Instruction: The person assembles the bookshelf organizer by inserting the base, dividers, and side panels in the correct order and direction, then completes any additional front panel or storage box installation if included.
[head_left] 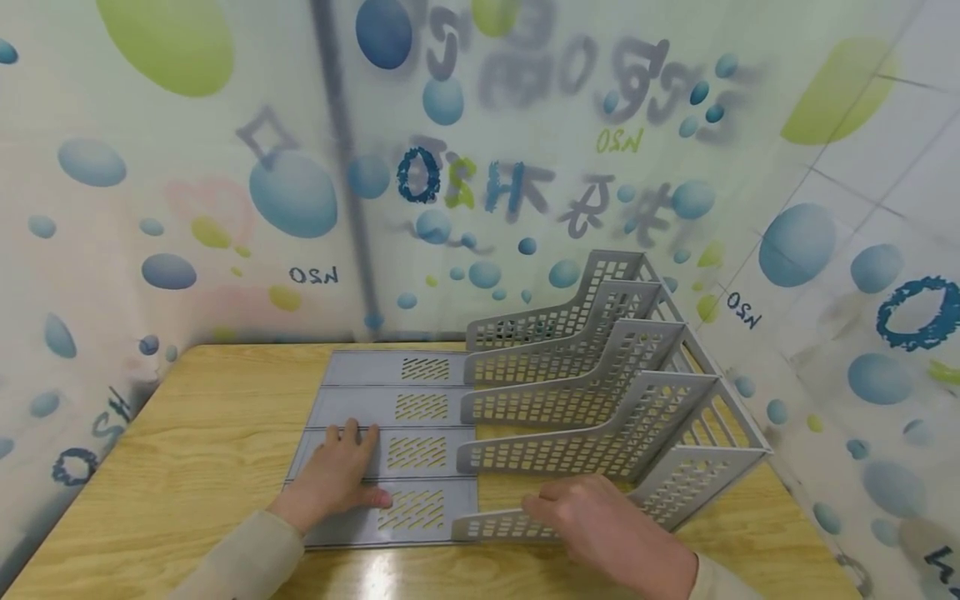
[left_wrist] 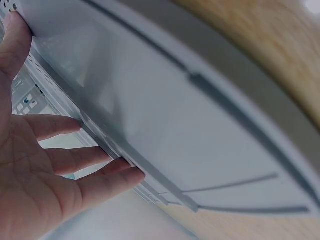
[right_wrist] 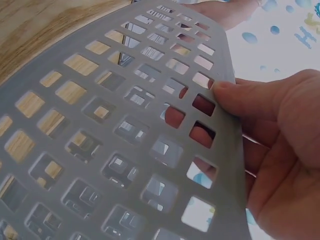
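A grey plastic file rack stands on the table, its upright perforated dividers [head_left: 468, 408] joined at the right by a slatted back. My right hand [head_left: 600, 525] grips the upper edge of the nearest divider [head_left: 461, 529]. In the right wrist view the thumb lies on one face of that divider [right_wrist: 229, 165] and the fingers show behind it through the holes. To the left lies a flat grey base panel [head_left: 352, 368] with slotted patches, meeting the dividers' front ends. On this panel rests my left hand [head_left: 333, 475], fingers spread and thumb apart, the fingertips along a seam in the left wrist view.
Under everything is a wood-grain table [head_left: 187, 450]. Behind it and to the right hangs a pale curtain [head_left: 480, 100] printed with blue and green bubbles, close to the rack's far end. The base panel's near edge lies close to the table's front.
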